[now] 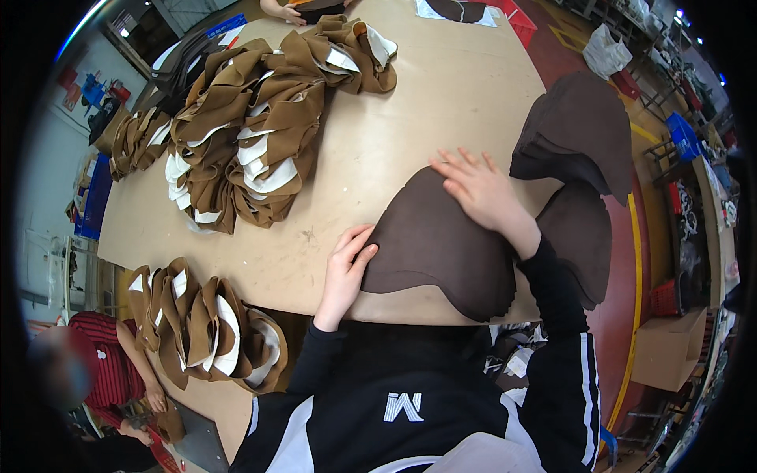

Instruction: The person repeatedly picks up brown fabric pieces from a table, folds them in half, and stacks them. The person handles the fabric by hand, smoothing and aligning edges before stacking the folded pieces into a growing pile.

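Observation:
In front of me a stack of dark brown, curved flat cut pieces lies near the table's front edge. Their layered edges show at the lower right; whether they are leather or fabric I cannot tell. My left hand grips the stack's left edge, its thumb bent along the rim. Across the upper right of the same stack rests my right hand, flat, with fingers spread and nothing grasped. Right of it lie two more piles of matching dark pieces, an upper pile and a lower pile.
Heaps of folded brown pieces with white patches cover the table's left side. More such pieces lie at the lower left, near a person in a striped red shirt. Another person's hand is at the far edge. A cardboard box stands right.

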`<state>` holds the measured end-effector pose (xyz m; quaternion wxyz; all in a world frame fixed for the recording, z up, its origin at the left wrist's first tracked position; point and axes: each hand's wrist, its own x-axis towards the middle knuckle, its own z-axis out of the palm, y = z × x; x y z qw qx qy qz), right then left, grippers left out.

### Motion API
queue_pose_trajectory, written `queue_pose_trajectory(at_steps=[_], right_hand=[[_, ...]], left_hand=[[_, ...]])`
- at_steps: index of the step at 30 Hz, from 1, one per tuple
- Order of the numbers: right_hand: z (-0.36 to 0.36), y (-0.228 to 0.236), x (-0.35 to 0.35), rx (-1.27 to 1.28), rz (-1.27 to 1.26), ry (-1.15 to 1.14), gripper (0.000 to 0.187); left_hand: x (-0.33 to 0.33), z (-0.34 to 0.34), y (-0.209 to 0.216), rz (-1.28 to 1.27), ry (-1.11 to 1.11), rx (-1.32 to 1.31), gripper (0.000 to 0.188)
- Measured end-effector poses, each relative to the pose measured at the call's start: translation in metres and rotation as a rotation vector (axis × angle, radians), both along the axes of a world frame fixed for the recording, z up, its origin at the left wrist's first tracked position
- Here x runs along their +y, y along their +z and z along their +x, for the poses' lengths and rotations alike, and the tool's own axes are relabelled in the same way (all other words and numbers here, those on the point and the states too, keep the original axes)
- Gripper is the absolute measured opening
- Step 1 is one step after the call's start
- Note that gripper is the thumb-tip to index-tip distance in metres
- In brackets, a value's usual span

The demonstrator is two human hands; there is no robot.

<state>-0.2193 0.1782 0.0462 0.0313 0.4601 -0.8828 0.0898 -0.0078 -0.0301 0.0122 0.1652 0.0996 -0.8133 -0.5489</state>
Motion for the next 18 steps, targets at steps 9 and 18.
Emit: queue_pose_trajectory(at_steps=[9, 18], right_hand=[[0.002, 0.013, 0.038, 0.114, -0.192, -0.041, 0.045], [0.046, 0.017, 0.050, 0.059, -0.194, -0.032, 0.046]], left_hand=[[-0.057, 0.020, -0.011, 0.339, 0.300, 0.074, 0.025], [-0.016, 0.004, -0.004, 0.009, 0.051, 0.005, 0.036]])
